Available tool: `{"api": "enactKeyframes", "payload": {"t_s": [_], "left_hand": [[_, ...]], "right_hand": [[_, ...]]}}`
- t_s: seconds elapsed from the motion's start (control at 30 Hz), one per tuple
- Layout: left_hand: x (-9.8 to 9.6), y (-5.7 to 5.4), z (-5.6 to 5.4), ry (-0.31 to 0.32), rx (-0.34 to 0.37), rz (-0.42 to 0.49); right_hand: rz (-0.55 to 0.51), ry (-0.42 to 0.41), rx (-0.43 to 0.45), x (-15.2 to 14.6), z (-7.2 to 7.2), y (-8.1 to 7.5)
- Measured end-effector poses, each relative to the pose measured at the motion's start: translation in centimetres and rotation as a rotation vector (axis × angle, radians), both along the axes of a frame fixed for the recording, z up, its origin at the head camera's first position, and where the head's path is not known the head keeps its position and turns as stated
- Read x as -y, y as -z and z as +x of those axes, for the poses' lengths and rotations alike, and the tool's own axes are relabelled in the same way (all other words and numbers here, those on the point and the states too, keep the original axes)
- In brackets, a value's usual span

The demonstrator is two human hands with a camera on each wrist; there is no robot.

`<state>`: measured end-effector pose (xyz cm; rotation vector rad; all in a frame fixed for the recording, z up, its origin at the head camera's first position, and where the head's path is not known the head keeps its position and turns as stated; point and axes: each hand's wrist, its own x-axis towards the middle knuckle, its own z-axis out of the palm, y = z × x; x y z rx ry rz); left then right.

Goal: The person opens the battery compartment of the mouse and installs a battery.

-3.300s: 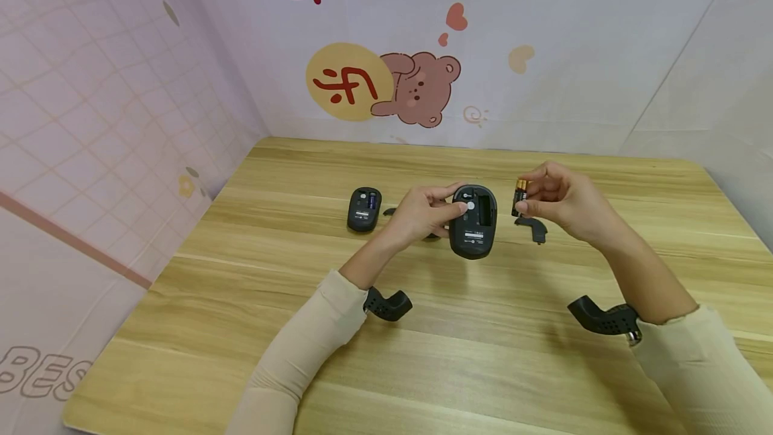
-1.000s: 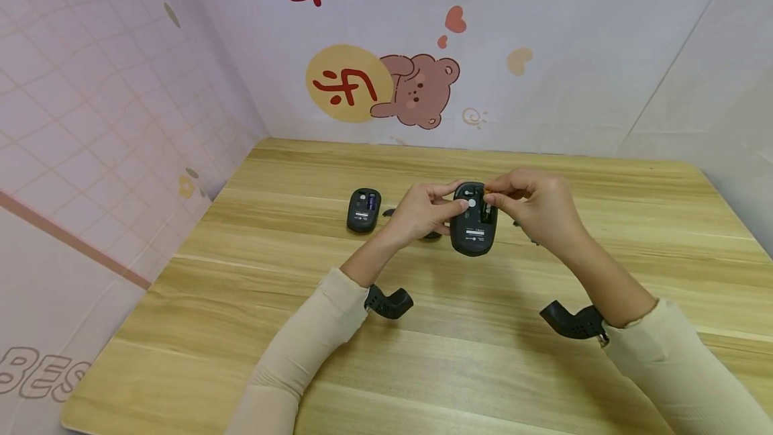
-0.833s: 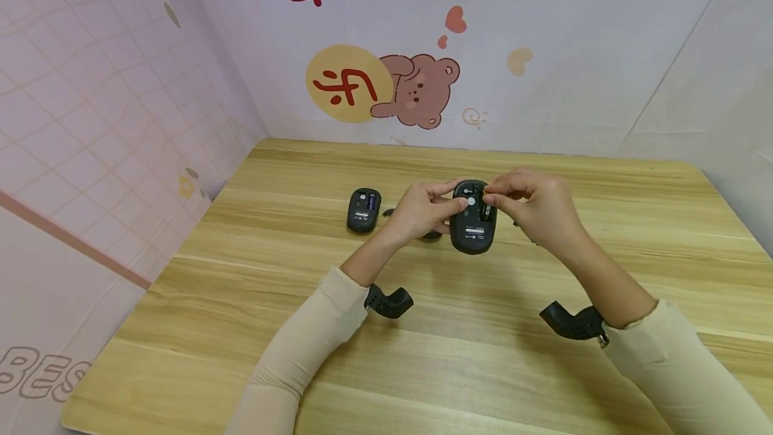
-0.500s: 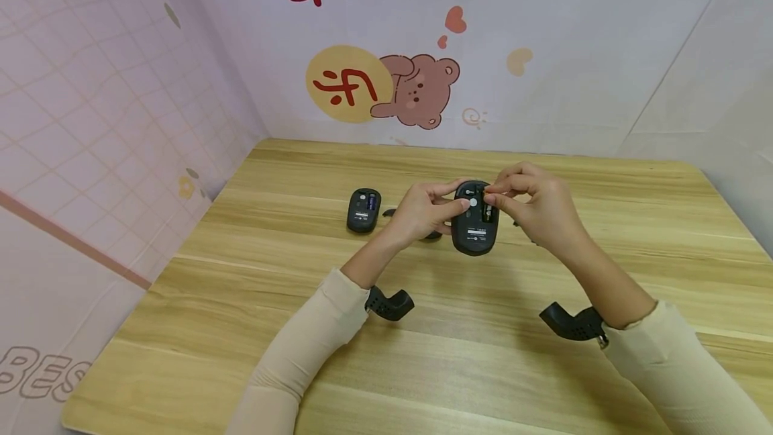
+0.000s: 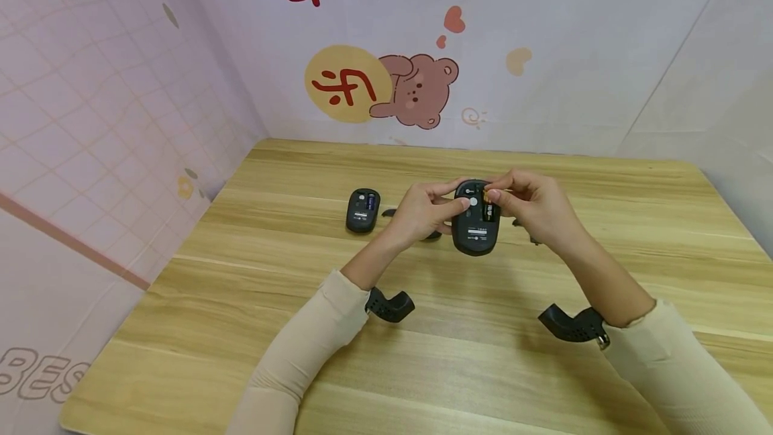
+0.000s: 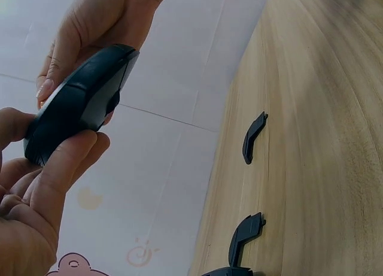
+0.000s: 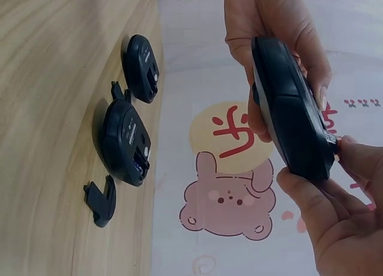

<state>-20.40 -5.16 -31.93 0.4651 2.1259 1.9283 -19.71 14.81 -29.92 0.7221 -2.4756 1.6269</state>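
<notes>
A black computer mouse (image 5: 475, 237) is held up off the table with its underside facing me and its battery compartment uncovered. My left hand (image 5: 418, 213) grips its left side, thumb across the underside. A black battery with an orange end (image 5: 489, 211) sits in the compartment; whether a second lies beside it is unclear. At that orange end, my right hand (image 5: 540, 205) pinches with thumb and index finger, partly hiding it. The right wrist view shows the held mouse (image 7: 290, 105) edge-on, with the right fingertips (image 7: 308, 195) against its end.
Another upturned mouse (image 5: 363, 213) with a blue battery lies on the wooden table (image 5: 423, 361). One more mouse (image 7: 125, 141) is mostly behind the left hand in the head view. Loose battery covers (image 7: 100, 203) lie nearby, one cover (image 6: 254, 138) under the right hand.
Over three seconds my right hand has brought the battery leftward into the mouse's compartment. During the last half second the fingers have shifted slightly, showing more of the orange end. The left hand keeps its grip.
</notes>
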Motion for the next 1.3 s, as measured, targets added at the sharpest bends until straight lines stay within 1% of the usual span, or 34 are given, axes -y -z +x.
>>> {"api": "enactKeyframes", "payload": {"t_s": [0.27, 0.57, 0.87, 1.03, 1.3], "left_hand": [[0.14, 0.06, 0.11, 0.002, 0.004, -0.008], [0.21, 0.22, 0.02, 0.005, -0.004, -0.013], [0.06, 0.31, -0.08, 0.016, 0.035, 0.019], [-0.08, 0.07, -0.11, 0.01, 0.029, 0.014], [-0.2, -0.11, -0.11, 0.021, 0.005, 0.007]], "right_hand": [[0.039, 0.033, 0.005, 0.1, 0.06, -0.09], [0.037, 0.025, 0.015, 0.19, -0.07, 0.1], [0.067, 0.049, -0.013, 0.02, -0.04, 0.16], [0.083, 0.073, -0.023, -0.06, -0.05, 0.09], [0.122, 0.091, -0.032, -0.14, -0.2, 0.1]]}}
